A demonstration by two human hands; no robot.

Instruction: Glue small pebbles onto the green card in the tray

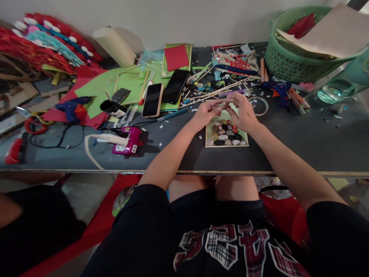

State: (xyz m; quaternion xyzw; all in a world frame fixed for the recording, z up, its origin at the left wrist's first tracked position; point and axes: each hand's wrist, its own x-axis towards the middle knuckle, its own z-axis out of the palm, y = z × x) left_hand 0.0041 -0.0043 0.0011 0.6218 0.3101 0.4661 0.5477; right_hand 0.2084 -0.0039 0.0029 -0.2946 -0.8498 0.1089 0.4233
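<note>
Leftmost, near the worktop's [173, 154] front edge, lies a red-handled tool [14, 150], with scissors [34, 122] just behind it. Next comes a blue glue gun [70, 109] lying partly on red paper, then a magenta power block [127, 142] with a white plug in it, closer to the front edge. Farther back, a pale-cased phone [152, 100] lies beside a black phone [176, 86]. The left hand [205, 112] and the right hand [244, 114] meet at their fingertips, pinching a small greyish pebble [223, 105] above a shallow tray [227, 146] of mixed pebbles [223, 137], which sits near the front edge. Beyond the right hand lie a tape roll [265, 109] and a second glue gun [284, 92]; a green basket [294, 69] stands toward the back edge, a clear bottle [331, 92] to its right.
</note>
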